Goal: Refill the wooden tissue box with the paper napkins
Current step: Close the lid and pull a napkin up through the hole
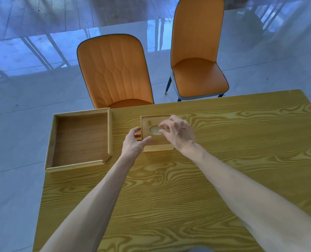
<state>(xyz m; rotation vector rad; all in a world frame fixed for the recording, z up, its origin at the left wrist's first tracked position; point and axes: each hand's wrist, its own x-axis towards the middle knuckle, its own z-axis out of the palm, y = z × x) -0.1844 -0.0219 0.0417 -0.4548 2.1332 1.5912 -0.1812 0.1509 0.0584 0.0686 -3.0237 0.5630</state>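
Both hands flank the wooden tissue box; its lid mark is unreadable.

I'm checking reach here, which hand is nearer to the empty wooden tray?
Left. The left hand is at the tissue box's left edge, on the side facing the wooden tray; the right hand is over the box's top, farther away.

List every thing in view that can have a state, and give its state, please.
Tissue box: lid on, pale tissue showing in the oval hole.
Tray: empty, lying flat at the table's left edge.
Left hand: open, at the box's left side.
Right hand: open, fingers curled over the lid.
Near chair: pushed up to the table.
Far chair: standing apart, empty.
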